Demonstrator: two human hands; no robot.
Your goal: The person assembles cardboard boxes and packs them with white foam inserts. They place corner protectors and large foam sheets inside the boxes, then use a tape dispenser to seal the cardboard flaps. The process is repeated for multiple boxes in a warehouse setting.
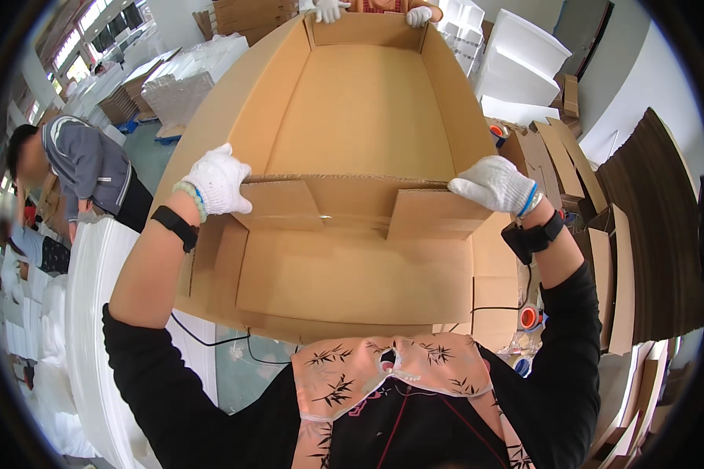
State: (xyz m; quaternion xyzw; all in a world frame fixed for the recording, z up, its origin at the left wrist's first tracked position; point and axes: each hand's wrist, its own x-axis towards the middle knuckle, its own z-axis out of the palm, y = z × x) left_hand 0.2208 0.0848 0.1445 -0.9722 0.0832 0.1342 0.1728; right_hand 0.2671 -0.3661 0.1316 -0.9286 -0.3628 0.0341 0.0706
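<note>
The left grip pinches the near wall at its left end; between and beyond both grips sits the open cardboard box, probably light, stiffish, best held near corners; the right grip pinches that wall's right end.

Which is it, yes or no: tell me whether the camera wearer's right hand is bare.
No, the right hand wears a white glove and touches the cardboard box.
</note>
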